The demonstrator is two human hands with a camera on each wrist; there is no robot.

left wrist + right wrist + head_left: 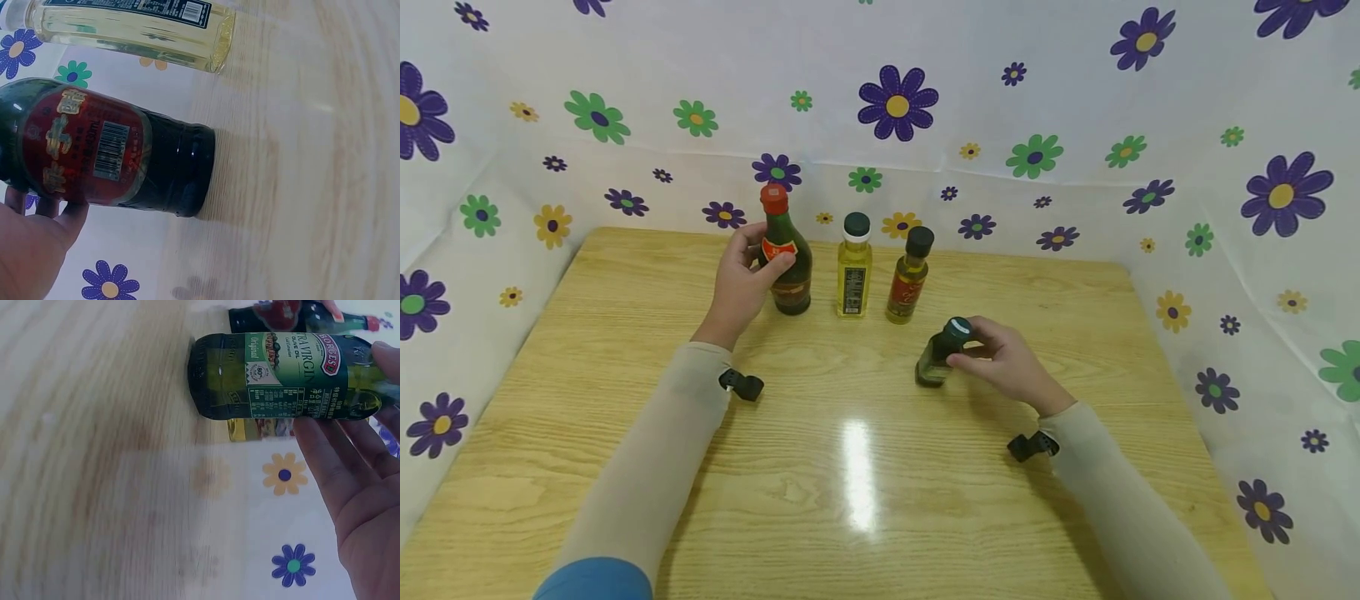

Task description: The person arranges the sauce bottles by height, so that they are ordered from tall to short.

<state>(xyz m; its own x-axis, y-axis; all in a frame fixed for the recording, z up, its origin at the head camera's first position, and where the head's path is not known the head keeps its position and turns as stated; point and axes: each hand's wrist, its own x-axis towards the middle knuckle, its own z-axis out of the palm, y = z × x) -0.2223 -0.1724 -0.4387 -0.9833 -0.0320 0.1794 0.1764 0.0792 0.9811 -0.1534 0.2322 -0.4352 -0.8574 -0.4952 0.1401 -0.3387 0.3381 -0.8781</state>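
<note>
My left hand (741, 283) holds a dark green glass bottle (793, 271) with a red cap and a red label, thumb and fingers around its upper body. The bottle is upright at the table's back left; its barcode label shows in the left wrist view. My right hand (1007, 362) grips an olive oil bottle (281, 375) by its upper part, nearer to me and to the right. It has a dark cap (958, 327) and a green label. Whether either base touches the table is hard to tell.
Between the held bottles stand a clear bottle of yellow oil (853, 279) with a dark green cap and a small red-labelled oil bottle (907, 279) with a black cap. The wooden table (775, 500) meets a flower-patterned cloth (925, 183) at the back and sides.
</note>
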